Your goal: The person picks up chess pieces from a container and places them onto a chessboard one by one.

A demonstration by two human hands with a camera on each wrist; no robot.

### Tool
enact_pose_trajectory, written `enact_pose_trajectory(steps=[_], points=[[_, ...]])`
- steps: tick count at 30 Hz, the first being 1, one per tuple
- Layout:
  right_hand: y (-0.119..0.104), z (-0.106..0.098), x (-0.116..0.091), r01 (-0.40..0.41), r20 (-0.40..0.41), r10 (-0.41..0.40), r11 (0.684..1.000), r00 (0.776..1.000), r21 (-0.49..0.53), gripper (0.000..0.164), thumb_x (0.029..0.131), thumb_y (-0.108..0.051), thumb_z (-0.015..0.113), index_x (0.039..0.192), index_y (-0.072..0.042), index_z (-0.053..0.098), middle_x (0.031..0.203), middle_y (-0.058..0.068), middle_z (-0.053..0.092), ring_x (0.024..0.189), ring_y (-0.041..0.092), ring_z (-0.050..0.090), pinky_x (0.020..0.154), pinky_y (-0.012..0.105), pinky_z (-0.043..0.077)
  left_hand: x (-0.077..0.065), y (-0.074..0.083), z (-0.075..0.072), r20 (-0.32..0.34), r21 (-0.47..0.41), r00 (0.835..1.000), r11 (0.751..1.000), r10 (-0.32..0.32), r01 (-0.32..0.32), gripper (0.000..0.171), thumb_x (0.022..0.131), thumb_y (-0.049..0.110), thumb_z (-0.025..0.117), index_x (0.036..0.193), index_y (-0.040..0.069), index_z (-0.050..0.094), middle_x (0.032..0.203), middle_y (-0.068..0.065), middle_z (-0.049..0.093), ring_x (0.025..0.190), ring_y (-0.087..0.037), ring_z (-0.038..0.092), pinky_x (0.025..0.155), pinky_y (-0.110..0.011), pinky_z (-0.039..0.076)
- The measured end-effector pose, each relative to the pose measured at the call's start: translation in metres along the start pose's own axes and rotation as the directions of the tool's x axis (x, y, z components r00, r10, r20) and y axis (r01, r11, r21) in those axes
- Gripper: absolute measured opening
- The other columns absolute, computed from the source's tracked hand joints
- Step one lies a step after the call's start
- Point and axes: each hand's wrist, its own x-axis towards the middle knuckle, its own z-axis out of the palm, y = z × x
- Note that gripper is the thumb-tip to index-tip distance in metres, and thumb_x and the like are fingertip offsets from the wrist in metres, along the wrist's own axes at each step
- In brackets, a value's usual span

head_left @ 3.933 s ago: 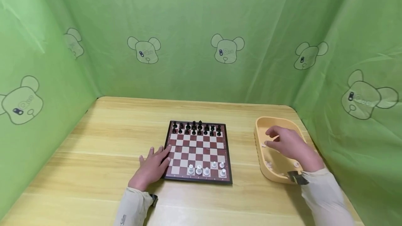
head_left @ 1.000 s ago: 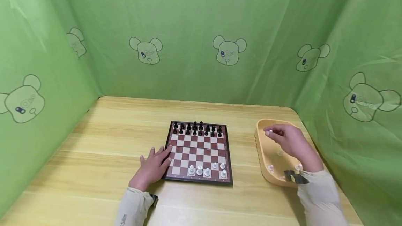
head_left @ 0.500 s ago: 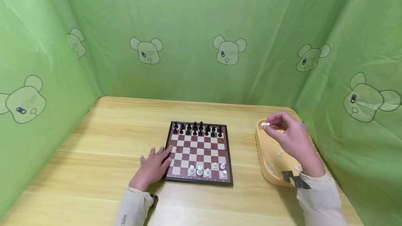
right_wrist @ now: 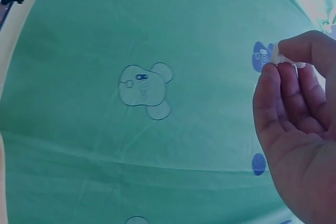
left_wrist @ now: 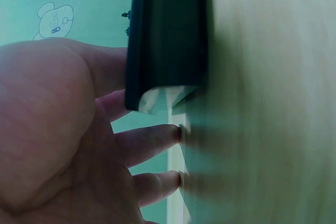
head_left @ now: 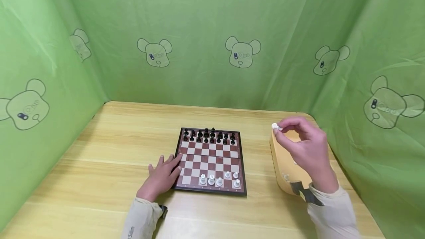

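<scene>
Between thumb and fingertips my right hand (head_left: pixel 307 146) pinches a white chess piece (head_left: pixel 275 126), held above the far left rim of the orange tray (head_left: pixel 273 154). The right wrist view shows the piece (right_wrist: pixel 281 56) only in part, so its kind is unclear. My left hand (head_left: pixel 161 177) rests at the left edge of the chessboard (head_left: pixel 209 161), fingers spread, fingertips on the board's border. In the left wrist view the board's dark side (left_wrist: pixel 168 35) stands beside the palm. Black chess pieces (head_left: pixel 206 135) fill the far two rows. Several white chess pieces (head_left: pixel 211 180) stand along the near right side.
A few white pieces (head_left: pixel 285 177) lie inside the orange tray, partly hidden by my right hand. The wooden table (head_left: pixel 126 128) carries board and tray. Green cloth walls (head_left: pixel 199 76) with bear-head prints enclose it at the back and both sides.
My right hand has picked up a white chess piece from the tray and lifted it up and leftward to the rim. The left hand stays at the board's edge.
</scene>
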Motion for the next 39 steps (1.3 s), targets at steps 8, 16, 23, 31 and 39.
enact_pose_trajectory(steps=[8, 16, 23, 31, 39], points=[[-0.026, 0.003, 0.009, 0.059, -0.041, -0.054, 0.988, 0.998, 0.145, 0.019, 0.070, 0.030, 0.066, 0.088, 0.024, 0.065, 0.090, 0.017, 0.071, 0.082, 0.015, 0.066, 0.076, 0.019, 0.056, 0.001, 0.000, 0.001, 0.003, -0.005, 1.000, 1.000, -0.010, 0.010, 0.051, 0.110, 0.033, 0.047, 0.159, 0.018, 0.043, 0.163, -0.022, 0.036, 0.151, -0.056, 0.017, 0.111, -0.084, 0.003], [-0.037, 0.006, 0.012, 0.112, -0.059, -0.101, 0.968, 0.993, 0.226, 0.012, 0.075, 0.024, 0.070, 0.084, 0.025, 0.063, 0.090, 0.019, 0.073, 0.084, 0.016, 0.069, 0.077, 0.019, 0.057, 0.001, 0.001, -0.001, 0.004, -0.005, 1.000, 1.000, -0.008, 0.008, 0.050, 0.110, 0.031, 0.047, 0.159, 0.017, 0.044, 0.162, -0.022, 0.037, 0.151, -0.057, 0.017, 0.111, -0.084, 0.003], [-0.043, 0.010, 0.015, 0.160, -0.065, -0.148, 0.945, 0.987, 0.285, 0.013, 0.070, 0.029, 0.066, 0.081, 0.026, 0.061, 0.091, 0.018, 0.073, 0.087, 0.019, 0.070, 0.080, 0.020, 0.058, 0.001, 0.000, 0.001, 0.010, -0.007, 1.000, 1.000, -0.015, 0.015, 0.052, 0.110, 0.033, 0.047, 0.159, 0.018, 0.043, 0.163, -0.022, 0.035, 0.151, -0.056, 0.016, 0.111, -0.084, 0.001], [-0.041, 0.017, 0.012, 0.176, -0.034, -0.173, 0.947, 0.984, 0.267, 0.015, 0.068, 0.027, 0.066, 0.082, 0.024, 0.061, 0.091, 0.019, 0.072, 0.091, 0.019, 0.069, 0.085, 0.021, 0.058, -0.001, 0.000, 0.000, 0.004, -0.005, 1.000, 1.000, -0.008, 0.008, 0.051, 0.110, 0.032, 0.047, 0.159, 0.018, 0.043, 0.162, -0.022, 0.037, 0.151, -0.056, 0.017, 0.111, -0.084, 0.003], [-0.038, 0.032, 0.008, 0.205, 0.040, -0.219, 0.953, 0.975, 0.222, 0.014, 0.069, 0.022, 0.066, 0.083, 0.018, 0.063, 0.089, 0.019, 0.070, 0.090, 0.016, 0.068, 0.087, 0.021, 0.058, -0.001, 0.001, 0.000, -0.001, -0.009, 1.000, 1.000, -0.003, 0.003, 0.051, 0.110, 0.031, 0.047, 0.159, 0.018, 0.044, 0.162, -0.023, 0.037, 0.150, -0.057, 0.017, 0.111, -0.085, 0.002]])
